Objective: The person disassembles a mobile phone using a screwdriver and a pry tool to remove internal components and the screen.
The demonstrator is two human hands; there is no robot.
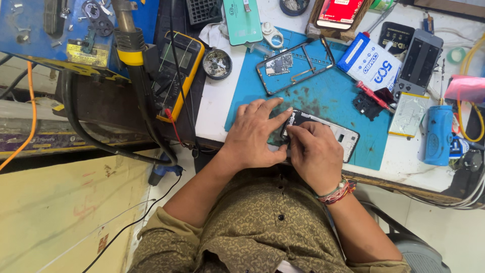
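Note:
An opened phone body [339,133] with a silver frame lies on the blue work mat [323,98] near the table's front edge. My left hand [257,132] presses down on its left end, fingers spread, index finger along the top edge. Close beside it, my right hand [316,151] rests on the phone's middle with fingertips bent onto its inner parts. Any small part or tool under the fingers is hidden. A second phone frame [293,64] with a circuit board lies farther back on the mat.
A yellow multimeter [178,71] and a hot-air handle with hose [132,48] sit at the left. A small round dish [217,63], a white and blue packet [370,62], a red screwdriver [373,96], a blue cylinder [437,134] and cables crowd the right side.

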